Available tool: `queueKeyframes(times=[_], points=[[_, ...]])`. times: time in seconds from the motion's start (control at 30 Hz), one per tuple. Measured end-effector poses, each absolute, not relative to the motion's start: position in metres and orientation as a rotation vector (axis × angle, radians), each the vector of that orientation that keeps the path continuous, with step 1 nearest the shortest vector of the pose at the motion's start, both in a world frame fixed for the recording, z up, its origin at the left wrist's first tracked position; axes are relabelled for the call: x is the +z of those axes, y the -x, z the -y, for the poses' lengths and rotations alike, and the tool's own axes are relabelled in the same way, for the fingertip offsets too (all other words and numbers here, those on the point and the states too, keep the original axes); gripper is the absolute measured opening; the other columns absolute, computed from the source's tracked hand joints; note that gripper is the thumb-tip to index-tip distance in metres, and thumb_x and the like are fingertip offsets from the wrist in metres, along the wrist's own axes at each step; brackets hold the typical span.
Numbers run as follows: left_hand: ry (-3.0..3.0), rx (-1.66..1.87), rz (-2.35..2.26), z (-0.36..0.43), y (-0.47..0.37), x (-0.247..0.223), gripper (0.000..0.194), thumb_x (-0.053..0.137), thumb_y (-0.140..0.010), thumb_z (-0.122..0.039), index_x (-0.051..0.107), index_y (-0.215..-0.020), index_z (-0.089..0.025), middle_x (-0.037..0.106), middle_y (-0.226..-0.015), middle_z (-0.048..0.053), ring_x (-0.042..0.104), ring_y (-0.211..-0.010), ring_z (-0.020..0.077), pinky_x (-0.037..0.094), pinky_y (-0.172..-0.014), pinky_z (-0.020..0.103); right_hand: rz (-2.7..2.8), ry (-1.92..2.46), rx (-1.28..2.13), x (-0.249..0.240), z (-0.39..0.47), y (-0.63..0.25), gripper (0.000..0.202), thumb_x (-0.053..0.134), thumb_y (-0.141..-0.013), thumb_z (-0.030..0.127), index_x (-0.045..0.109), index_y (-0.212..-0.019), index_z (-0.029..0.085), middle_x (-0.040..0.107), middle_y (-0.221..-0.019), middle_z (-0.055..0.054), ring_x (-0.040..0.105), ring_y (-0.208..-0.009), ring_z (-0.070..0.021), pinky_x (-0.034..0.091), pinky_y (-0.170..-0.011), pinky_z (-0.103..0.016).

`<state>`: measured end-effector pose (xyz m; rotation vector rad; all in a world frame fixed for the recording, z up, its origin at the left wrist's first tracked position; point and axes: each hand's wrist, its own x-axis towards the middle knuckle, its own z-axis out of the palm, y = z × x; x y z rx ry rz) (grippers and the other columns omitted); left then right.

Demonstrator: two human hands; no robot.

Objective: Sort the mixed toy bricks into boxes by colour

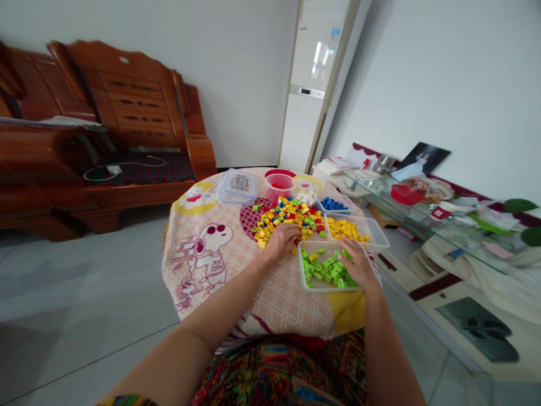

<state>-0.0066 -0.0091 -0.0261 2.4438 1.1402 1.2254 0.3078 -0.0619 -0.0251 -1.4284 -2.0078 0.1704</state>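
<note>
A pile of mixed small blocks (270, 217), mostly yellow with some red, blue and green, lies on the cloth-covered round table (249, 282). My left hand (282, 241) rests at the near edge of this pile, its fingers bent down among the blocks; what they hold, if anything, is hidden. Over the right side of a clear tray of green blocks (327, 269) is my right hand (356, 262), fingers apart, near the yellow blocks (344, 230) in the tray behind. One yellow block lies among the green ones.
Blue blocks (333, 204) sit in a clear box, beside white blocks (306, 195). A round tub (280, 185) holds red blocks. A clear lidded box (238, 186) stands at the back left. To the right is a cluttered glass shelf (439, 225); a wooden bench (131, 113) is at left.
</note>
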Motion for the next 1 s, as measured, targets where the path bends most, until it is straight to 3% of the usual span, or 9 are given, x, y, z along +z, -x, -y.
queueKeyframes(times=[0.13,0.33,0.43,0.7,0.87,1.0], points=[[-2.497,1.079,-1.264,0.003,0.008,-0.029,0.024,0.057,-0.096,-0.025,0.081,-0.094,-0.025,0.073,-0.128,0.012,0.065,-0.122,0.0275,0.049,-0.113,0.050,1.994,1.414,0.168,-0.026,0.061,-0.308,0.050,0.055,-0.092,0.039,0.070,-0.137,0.026,0.064,-0.148,-0.009,0.049,-0.145,-0.0322,0.032,-0.125,-0.061],[-2.524,0.975,-1.468,0.010,-0.006,-0.023,0.009,0.071,-0.089,-0.024,0.078,-0.093,-0.025,0.067,-0.140,0.011,0.051,-0.140,0.0343,0.027,-0.124,0.065,1.989,1.431,0.165,-0.026,0.061,-0.308,0.051,0.055,-0.092,0.040,0.070,-0.137,0.025,0.064,-0.149,-0.010,0.048,-0.146,-0.0333,0.033,-0.125,-0.061],[-2.520,0.982,-1.559,0.010,-0.012,-0.022,0.004,0.075,-0.088,-0.026,0.077,-0.090,-0.024,0.068,-0.137,0.011,0.052,-0.138,0.0355,0.026,-0.123,0.067,2.004,1.426,0.167,-0.025,0.061,-0.308,0.050,0.055,-0.092,0.040,0.070,-0.138,0.025,0.063,-0.150,-0.010,0.049,-0.145,-0.0324,0.032,-0.125,-0.061],[-2.417,1.045,-1.705,0.008,-0.011,-0.018,0.013,0.082,-0.083,-0.032,0.078,-0.089,-0.022,0.068,-0.135,0.014,0.051,-0.137,0.0397,0.021,-0.125,0.072,2.007,1.439,0.152,-0.026,0.061,-0.309,0.051,0.055,-0.092,0.041,0.070,-0.138,0.025,0.063,-0.150,-0.010,0.049,-0.146,-0.0325,0.031,-0.126,-0.060],[-2.421,1.011,-1.684,0.009,-0.011,-0.019,0.007,0.079,-0.084,-0.027,0.076,-0.086,-0.021,0.064,-0.145,0.013,0.048,-0.143,0.0387,0.019,-0.127,0.071,2.018,1.432,0.152,-0.026,0.061,-0.309,0.052,0.054,-0.093,0.040,0.068,-0.140,0.023,0.064,-0.148,-0.012,0.048,-0.147,-0.0323,0.031,-0.126,-0.060],[-2.490,0.956,-1.610,0.010,-0.014,-0.021,0.011,0.073,-0.090,-0.030,0.078,-0.097,-0.023,0.059,-0.153,0.011,0.043,-0.148,0.0366,0.021,-0.126,0.069,2.024,1.441,0.172,-0.025,0.060,-0.310,0.052,0.055,-0.093,0.039,0.069,-0.140,0.022,0.064,-0.148,-0.013,0.048,-0.146,-0.0332,0.030,-0.126,-0.060]])
